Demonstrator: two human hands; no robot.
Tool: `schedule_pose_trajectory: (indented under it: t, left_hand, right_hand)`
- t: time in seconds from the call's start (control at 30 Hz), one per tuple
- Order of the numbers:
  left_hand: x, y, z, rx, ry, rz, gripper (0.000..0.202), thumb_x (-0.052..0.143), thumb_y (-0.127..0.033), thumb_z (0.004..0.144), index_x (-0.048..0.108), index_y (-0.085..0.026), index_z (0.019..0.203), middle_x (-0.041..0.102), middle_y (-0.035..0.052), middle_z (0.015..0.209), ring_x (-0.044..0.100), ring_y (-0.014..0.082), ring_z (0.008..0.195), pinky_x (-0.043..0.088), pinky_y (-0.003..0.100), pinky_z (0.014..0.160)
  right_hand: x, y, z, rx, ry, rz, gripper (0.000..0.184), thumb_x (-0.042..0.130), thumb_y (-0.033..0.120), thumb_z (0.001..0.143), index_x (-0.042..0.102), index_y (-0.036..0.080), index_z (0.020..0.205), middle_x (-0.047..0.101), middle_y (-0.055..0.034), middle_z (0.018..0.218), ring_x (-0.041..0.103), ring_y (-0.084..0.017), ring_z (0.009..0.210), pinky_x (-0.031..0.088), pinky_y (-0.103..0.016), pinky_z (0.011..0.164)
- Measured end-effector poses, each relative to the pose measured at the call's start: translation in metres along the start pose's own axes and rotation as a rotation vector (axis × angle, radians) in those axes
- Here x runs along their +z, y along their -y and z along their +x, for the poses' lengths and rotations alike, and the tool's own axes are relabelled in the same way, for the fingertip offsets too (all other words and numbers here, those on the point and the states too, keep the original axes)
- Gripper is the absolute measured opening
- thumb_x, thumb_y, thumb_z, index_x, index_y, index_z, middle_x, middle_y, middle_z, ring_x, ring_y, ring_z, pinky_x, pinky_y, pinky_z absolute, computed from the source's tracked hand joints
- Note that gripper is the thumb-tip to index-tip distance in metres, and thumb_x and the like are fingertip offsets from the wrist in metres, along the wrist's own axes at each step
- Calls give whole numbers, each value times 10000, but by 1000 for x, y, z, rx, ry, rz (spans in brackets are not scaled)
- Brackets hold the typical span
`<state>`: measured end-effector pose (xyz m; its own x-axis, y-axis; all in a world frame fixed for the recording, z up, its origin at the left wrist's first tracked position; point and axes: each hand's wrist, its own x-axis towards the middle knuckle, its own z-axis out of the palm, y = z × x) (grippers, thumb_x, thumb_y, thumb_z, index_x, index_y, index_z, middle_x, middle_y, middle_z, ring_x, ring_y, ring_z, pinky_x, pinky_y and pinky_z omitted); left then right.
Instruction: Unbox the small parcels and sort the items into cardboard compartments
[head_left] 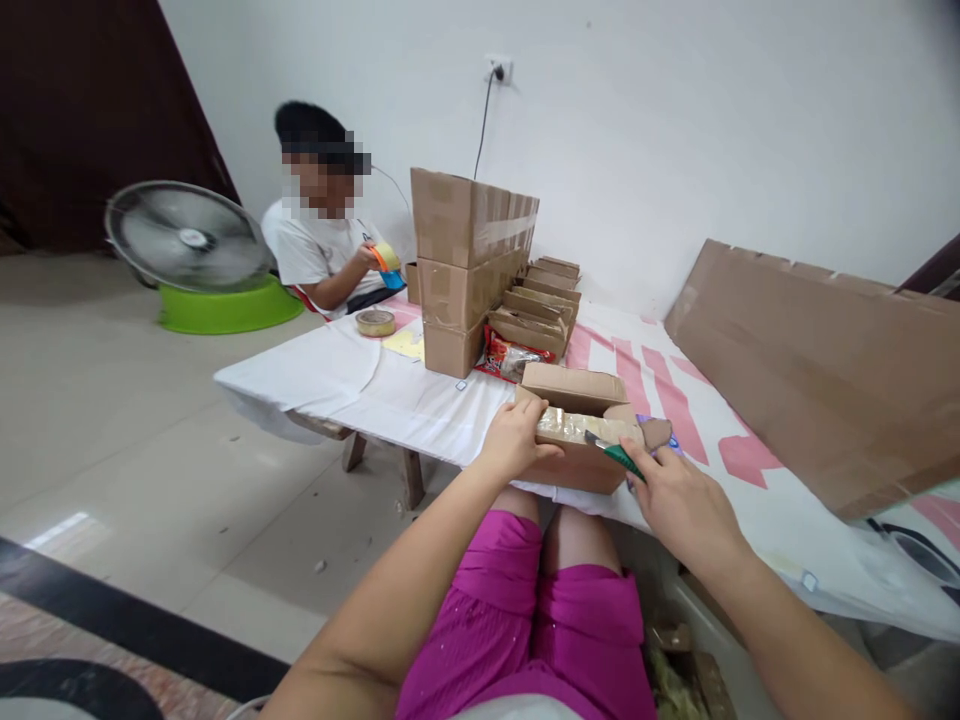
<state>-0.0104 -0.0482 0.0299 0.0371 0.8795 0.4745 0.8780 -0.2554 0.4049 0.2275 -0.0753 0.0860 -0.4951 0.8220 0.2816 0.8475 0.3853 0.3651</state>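
A small cardboard box [576, 467] stands at the table's near edge in front of me, its far flap raised. Clear, shiny tape covers part of its near top flap. My left hand [517, 440] grips the box's left end, fingers over the top and thumb along the near side. In my right hand [679, 495] is a green utility knife [621, 457], its blade pointing left and lying at the taped flap. Just behind the box is a red plastic packet [517, 355]. A purple item [670, 437], partly hidden, lies by its right end.
Stacked taped boxes [448, 270] and a row of open boxes [551, 310] stand beyond. A tape roll [375, 321] lies on the white-covered table [322, 370]. A large cardboard sheet [817, 370] leans at right. Across the table sits a person [319, 240] holding tape, near a fan [191, 238].
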Motion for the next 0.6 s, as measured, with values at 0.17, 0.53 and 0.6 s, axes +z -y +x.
schedule_pose_trajectory:
  t: [0.17,0.53,0.6]
  left_hand:
    - [1,1,-1,13,-8,19,698,835,-418,611,506,-177,1178,639,103,1152,596,281,1093,407,392,969]
    - [-1,-1,0,3,-5,8,693,836,-419,605,513,-195,1176,643,94,1148,598,288,1087,413,407,962]
    - [0,0,1,1,-8,3,689,834,-416,607,513,-205,1179,641,90,1156,598,290,1090,415,412,963]
  right_hand:
    - [-4,-10,-7,26,54,-26,418,486,250,915,508,291,1331,618,-50,865,620,-201,816,394,-282,619]
    - [-10,-8,1,3,100,-18,420,487,261,913,497,272,1332,631,-69,916,634,-206,840,401,-278,631]
    - [-9,-5,2,13,100,-20,427,480,237,912,493,260,1338,633,-77,928,632,-210,847,407,-285,648]
